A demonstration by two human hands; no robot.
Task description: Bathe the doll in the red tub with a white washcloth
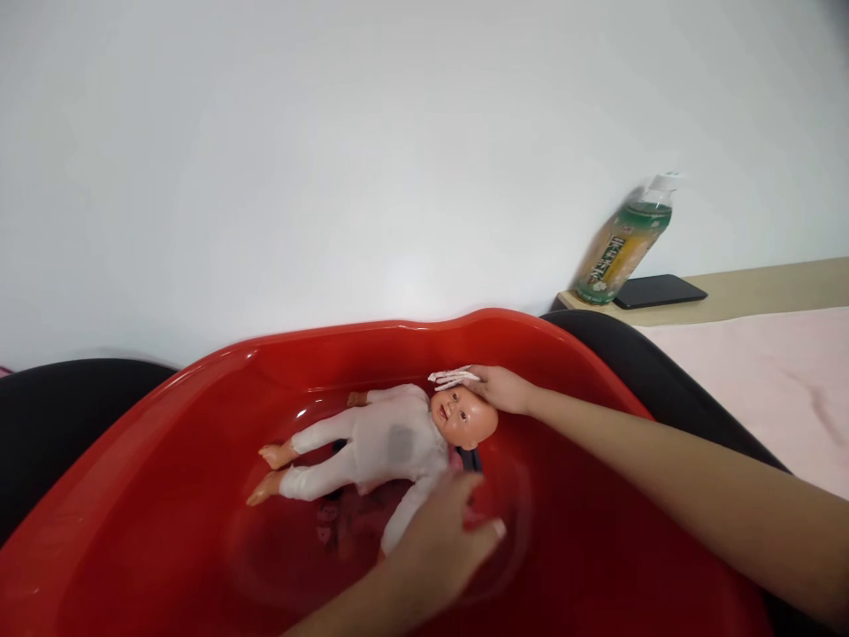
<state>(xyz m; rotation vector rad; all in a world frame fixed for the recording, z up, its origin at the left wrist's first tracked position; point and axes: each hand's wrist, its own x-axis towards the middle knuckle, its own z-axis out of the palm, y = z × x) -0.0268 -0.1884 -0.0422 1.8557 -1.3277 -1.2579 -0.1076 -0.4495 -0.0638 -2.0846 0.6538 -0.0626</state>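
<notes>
With twelve o'clock at the far rim, the right grip (500, 389) is closed on a thin white cloth (453, 376) and sits at about one o'clock, right against the far side of the doll's head (472, 420). The left grip (434, 544) is blurred near six o'clock, over the doll's near arm, thumb and fingers apart; whether it grasps anything cannot be told

The doll (391, 438) lies face up in the middle of the red tub (165, 478), head toward three o'clock and bare feet toward nine, in a white suit with a grey patch on the chest. Dark shapes show beneath it, too unclear to name

The step in hand looks like wiping around the doll's face and head. The next move seems to call for light pressure with the cloth along the cheek, and for the left grip to steady the shoulder so that the head does not roll

Beyond the rim, between one and two o'clock, a bottle (620, 252) stands on the table (783, 283), a flat black device (660, 290) just beside it. A pink cloth (743, 354) spreads toward three o'clock, and a pale wall (332, 177) fills twelve
</notes>
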